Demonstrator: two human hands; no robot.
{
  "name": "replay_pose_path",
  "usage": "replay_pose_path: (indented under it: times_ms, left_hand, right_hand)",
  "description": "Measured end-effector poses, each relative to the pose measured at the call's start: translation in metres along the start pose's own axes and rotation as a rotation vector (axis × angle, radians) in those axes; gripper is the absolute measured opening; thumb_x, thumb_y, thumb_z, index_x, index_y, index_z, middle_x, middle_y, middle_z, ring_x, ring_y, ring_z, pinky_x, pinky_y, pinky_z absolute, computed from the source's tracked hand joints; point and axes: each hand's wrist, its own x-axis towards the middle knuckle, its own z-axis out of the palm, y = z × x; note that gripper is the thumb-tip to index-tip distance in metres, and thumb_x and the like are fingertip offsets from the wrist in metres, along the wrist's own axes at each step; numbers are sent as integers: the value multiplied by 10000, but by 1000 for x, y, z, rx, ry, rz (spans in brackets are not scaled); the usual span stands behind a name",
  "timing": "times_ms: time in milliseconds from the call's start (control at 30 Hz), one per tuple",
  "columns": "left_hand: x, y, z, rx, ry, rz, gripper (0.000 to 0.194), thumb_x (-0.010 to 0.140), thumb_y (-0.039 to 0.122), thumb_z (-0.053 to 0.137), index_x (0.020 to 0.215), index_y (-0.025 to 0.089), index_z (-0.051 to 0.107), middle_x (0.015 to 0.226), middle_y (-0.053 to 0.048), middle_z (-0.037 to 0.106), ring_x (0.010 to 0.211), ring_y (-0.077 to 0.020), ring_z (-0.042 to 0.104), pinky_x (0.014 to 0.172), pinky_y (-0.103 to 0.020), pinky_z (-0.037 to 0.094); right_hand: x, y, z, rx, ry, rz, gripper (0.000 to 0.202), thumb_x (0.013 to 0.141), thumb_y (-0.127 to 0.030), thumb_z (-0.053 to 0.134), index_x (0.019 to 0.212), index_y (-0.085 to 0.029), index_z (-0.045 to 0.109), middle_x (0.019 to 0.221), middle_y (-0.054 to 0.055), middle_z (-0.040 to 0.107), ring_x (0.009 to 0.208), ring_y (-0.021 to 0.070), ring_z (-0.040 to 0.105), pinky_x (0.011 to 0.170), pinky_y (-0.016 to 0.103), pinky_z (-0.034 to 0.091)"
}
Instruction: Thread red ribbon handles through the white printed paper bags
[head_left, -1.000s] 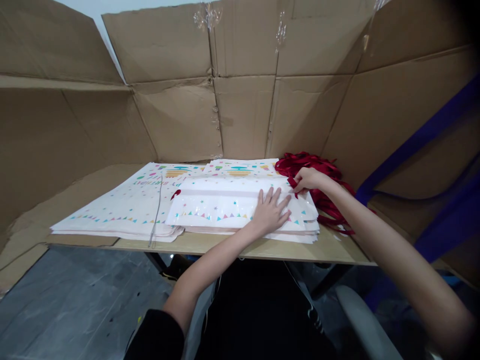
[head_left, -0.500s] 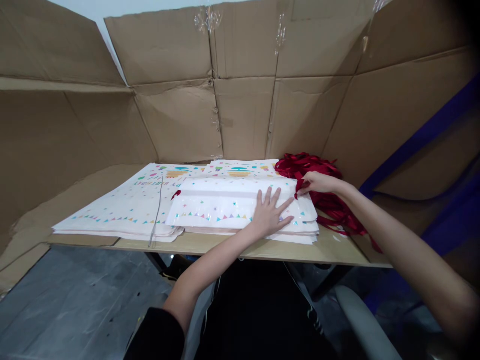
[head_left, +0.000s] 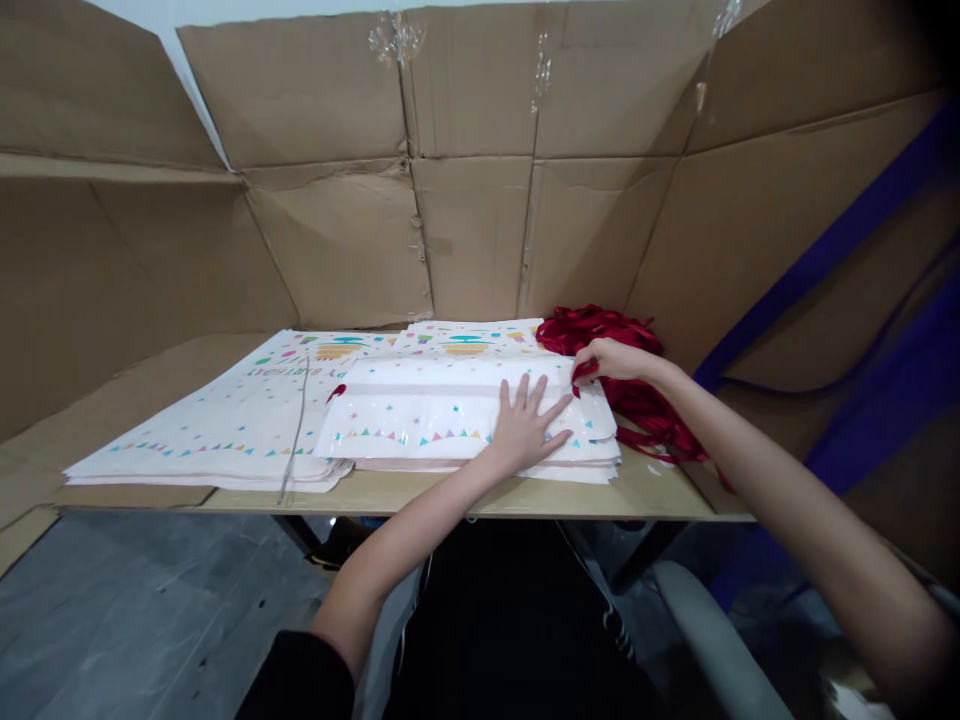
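My left hand [head_left: 519, 428] lies flat with spread fingers on a folded white printed sheet [head_left: 409, 410] that carries coloured stars and bunting. At the sheet's right end my right hand [head_left: 604, 362] pinches a dark red ribbon [head_left: 577, 378]. Another bit of red ribbon [head_left: 337, 393] shows at the sheet's left end. Under the folded sheet is a stack of similar sheets [head_left: 555, 470]. Behind and beside my right hand lies a heap of red ribbons [head_left: 660, 415], partly hidden by my forearm.
Left of the folded sheet is a stack of birthday-print sheets [head_left: 195, 420], with a thin grey rod [head_left: 295, 430] across it. Cardboard walls [head_left: 472, 230] enclose the table [head_left: 420, 503] at the back and sides. Purple strips [head_left: 832, 250] hang at right.
The whole view has shifted slightly, so everything sits a little further left. My left hand stays flat on the sheet, and my right hand still pinches the ribbon.
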Motion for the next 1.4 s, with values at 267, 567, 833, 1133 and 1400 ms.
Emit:
replay_pose_path:
  times_ms: [267,567,833,1133,1400]
  left_hand:
    - [6,7,-10,-14,-57,-16,577,887,617,390,1420,397,393,1495,-138,340,1381,-436,217,1018,-708,144]
    - [15,20,-10,-12,-84,-85,606,851,662,416,1402,412,416,1463,-143,378,1348,-492,230,957,-768,135]
    - [12,18,-3,-26,-58,-76,590,859,653,417,1401,419,415,1510,-114,317,1383,-457,175,975,-771,100]
    - [11,18,-2,-14,-64,-24,591,897,615,364,1437,375,365,1564,-32,220,1402,-413,158,984,-788,75]
    - [12,18,-2,-26,-86,-15,590,910,610,324,1450,372,340,1539,-27,291,1414,-390,152,999,-776,65]
  right_hand:
    - [19,-1,-1,19,-124,-41,222,651,-369,643,642,-148,668,585,-15,609,575,122,524,572,226,385]
    - [20,-31,-15,70,-196,179,355,585,-443,780,556,-164,563,537,26,623,552,157,601,571,259,451]
    - [30,-12,-4,18,53,85,266,534,-365,771,544,-169,591,482,-32,540,498,108,486,508,236,341]
    - [33,-11,-6,48,28,28,314,515,-441,738,498,-178,568,463,-47,468,468,81,361,463,241,251]
    - [33,-9,-5,68,-8,66,327,541,-449,753,612,-144,657,534,-7,574,524,107,452,515,246,324]
